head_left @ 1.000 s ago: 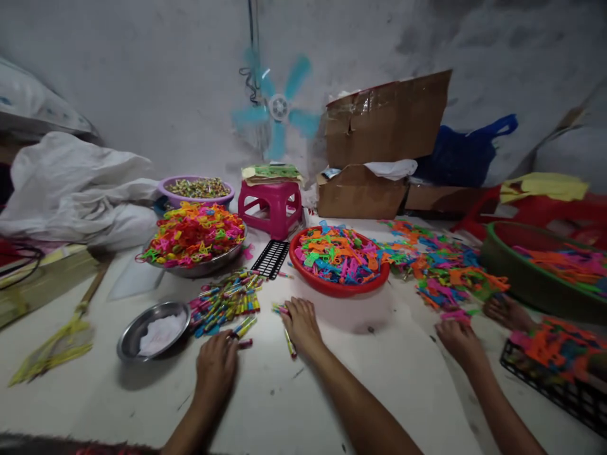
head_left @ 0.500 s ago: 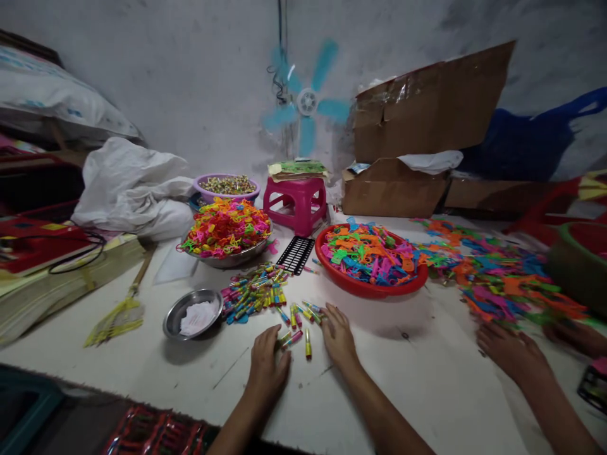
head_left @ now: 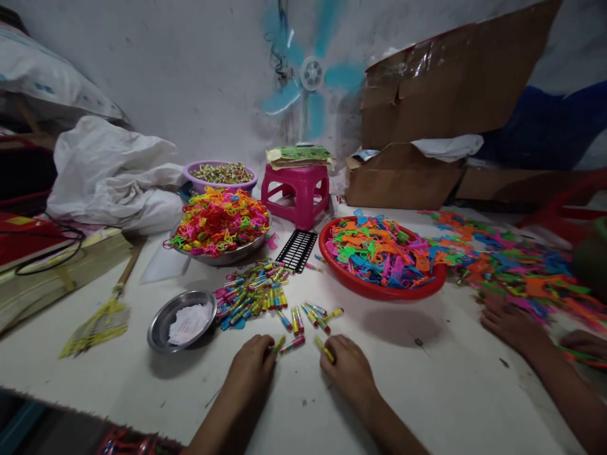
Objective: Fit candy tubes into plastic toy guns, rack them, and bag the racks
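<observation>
Near the front of the white table, my left hand [head_left: 252,364] is closed around the end of a small yellow tube [head_left: 279,345]. Across from it, my right hand [head_left: 348,361] pinches another yellow tube [head_left: 324,349], whose tip points toward the far side. Between the hands lies a pink-and-blue tube [head_left: 293,344]. Just beyond are several loose tubes [head_left: 297,320] with colourful wrappers. Farther left, a heap of similar tubes [head_left: 258,294] spreads over the table beside a small metal bowl [head_left: 155,335] with white paper slips [head_left: 190,323].
A red basin [head_left: 379,292] of plastic toy pieces stands right, a metal bowl of bright pieces [head_left: 222,221] left. A black grid [head_left: 297,251] lies near a pink stool [head_left: 303,196]. A fan [head_left: 312,74] spins behind. At right, another person's hand [head_left: 515,325] is beside scattered pieces.
My right hand has drawn back toward me and closed on a yellow tube. My left hand has closed on a tube too. The view has shifted slightly.
</observation>
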Available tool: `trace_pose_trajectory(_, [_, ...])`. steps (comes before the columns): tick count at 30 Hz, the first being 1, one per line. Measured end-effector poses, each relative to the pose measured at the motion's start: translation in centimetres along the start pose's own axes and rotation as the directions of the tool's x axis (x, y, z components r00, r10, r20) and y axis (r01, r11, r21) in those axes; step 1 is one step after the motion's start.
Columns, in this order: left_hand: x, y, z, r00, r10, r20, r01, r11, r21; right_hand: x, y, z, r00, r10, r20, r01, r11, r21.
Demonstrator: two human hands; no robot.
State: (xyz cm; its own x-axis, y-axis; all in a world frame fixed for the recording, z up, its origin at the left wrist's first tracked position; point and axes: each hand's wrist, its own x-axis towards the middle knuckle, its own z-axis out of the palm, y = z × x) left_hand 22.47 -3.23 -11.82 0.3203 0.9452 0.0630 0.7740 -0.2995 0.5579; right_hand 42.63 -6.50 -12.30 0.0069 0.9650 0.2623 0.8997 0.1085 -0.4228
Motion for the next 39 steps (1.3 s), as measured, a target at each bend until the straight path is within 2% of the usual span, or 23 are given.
trace_pose_trajectory(1, [-0.3,-0.1,-0.2,1.0,-0.007,0.023,0.006,1.0,0.021,0.4,-0.1,0.0,0.999,-0.046,-0.016,0.046,0.998,0.048])
trace_pose_trajectory(3, [-0.8,-0.2,-0.4,0.999,-0.017,0.035,0.015,0.999,0.048,1.3,-0.6,0.4,0.973,-0.225,-0.053,0.23,0.965,0.126])
trace_pose_trajectory(5, [-1.3,-0.3,-0.5,0.999,-0.032,-0.024,0.032,0.999,0.008,2.1,-1.5,1.5,0.905,-0.421,-0.056,0.424,0.896,0.129])
trace_pose_trajectory(6, [-1.5,-0.5,-0.6,0.996,-0.05,-0.075,0.047,0.998,-0.04,2.3,-1.8,2.1,0.877,-0.479,-0.044,0.481,0.87,0.109])
trace_pose_trajectory(8, [-2.0,-1.2,-1.1,0.979,-0.109,-0.175,0.079,0.982,-0.172,2.3,-1.8,3.0,0.85,-0.525,-0.043,0.527,0.846,0.082])
trace_pose_trajectory(10, [-2.3,-1.8,-2.1,0.964,-0.178,-0.197,0.111,0.945,-0.308,2.0,-1.3,3.1,0.842,-0.533,-0.084,0.54,0.831,0.136])
trace_pose_trajectory(13, [-2.3,-1.6,-3.4,0.974,-0.205,-0.093,0.15,0.898,-0.415,1.1,-0.7,1.4,0.851,-0.507,-0.135,0.52,0.781,0.347])
trace_pose_trajectory(15, [-1.9,-0.2,-3.4,0.985,-0.171,0.018,0.157,0.852,-0.5,0.4,-1.2,-0.1,0.839,-0.538,-0.081,0.507,0.72,0.474])
trace_pose_trajectory(17, [-1.7,1.7,-2.5,0.972,-0.147,0.182,0.232,0.7,-0.675,-0.4,-2.3,-1.2,0.784,-0.621,-0.012,0.531,0.66,0.532])
trace_pose_trajectory(19, [-1.9,3.6,-1.2,0.904,-0.147,0.401,0.425,0.417,-0.803,-1.0,-3.3,-1.8,0.755,-0.656,0.021,0.547,0.647,0.532])
trace_pose_trajectory(21, [-2.3,4.9,0.0,0.811,-0.121,0.572,0.584,0.15,-0.797,-1.1,-3.8,-2.0,0.788,-0.615,0.035,0.514,0.688,0.512])
trace_pose_trajectory(22, [-2.6,5.1,0.3,0.785,-0.091,0.613,0.619,0.07,-0.782,-0.9,-3.7,-2.1,0.806,-0.59,0.051,0.488,0.71,0.507])
trace_pose_trajectory(24, [-3.1,5.0,0.6,0.766,-0.047,0.641,0.641,-0.021,-0.767,0.3,-2.7,-2.1,0.845,-0.527,0.086,0.424,0.761,0.491])
trace_pose_trajectory(25, [-3.2,4.7,0.5,0.766,-0.061,0.64,0.637,-0.062,-0.768,1.1,-1.9,-2.1,0.88,-0.467,0.085,0.38,0.801,0.464])
trace_pose_trajectory(27, [-3.2,3.9,0.0,0.74,-0.15,0.656,0.636,-0.16,-0.755,2.9,0.0,-1.9,0.963,-0.265,0.043,0.236,0.912,0.334])
trace_pose_trajectory(29, [-2.8,3.3,-0.6,0.733,-0.271,0.623,0.586,-0.211,-0.782,4.0,1.7,-1.4,0.997,-0.07,-0.023,0.073,0.984,0.161])
trace_pose_trajectory(30, [-2.4,3.1,-0.9,0.754,-0.322,0.572,0.544,-0.181,-0.819,4.2,2.4,-1.2,0.999,-0.038,-0.034,0.041,0.995,0.086])
trace_pose_trajectory(31, [-2.1,3.1,-1.2,0.787,-0.367,0.496,0.495,-0.105,-0.863,4.0,3.0,-0.9,0.999,-0.045,-0.028,0.046,0.999,0.026])
trace_pose_trajectory(33, [-1.2,3.2,-1.2,0.872,-0.408,0.27,0.359,0.16,-0.92,3.1,3.6,-0.5,0.995,-0.103,0.002,0.103,0.993,-0.05])
trace_pose_trajectory(34, [-0.7,3.4,-1.0,0.916,-0.372,0.151,0.279,0.319,-0.906,2.4,3.7,-0.3,0.992,-0.125,0.01,0.126,0.989,-0.081])
trace_pose_trajectory(36, [0.2,3.5,0.1,0.977,-0.21,-0.039,0.104,0.626,-0.773,1.3,3.8,-0.3,0.988,-0.155,0.015,0.155,0.979,-0.135])
trace_pose_trajectory(37, [0.5,3.5,0.8,0.988,-0.113,-0.103,0.015,0.744,-0.668,0.9,3.8,-0.3,0.984,-0.176,0.013,0.176,0.972,-0.156])
trace_pose_trajectory(39, [1.0,3.1,2.4,0.983,0.011,-0.184,-0.098,0.877,-0.47,0.6,4.2,-0.5,0.971,-0.238,0.016,0.237,0.956,-0.172])
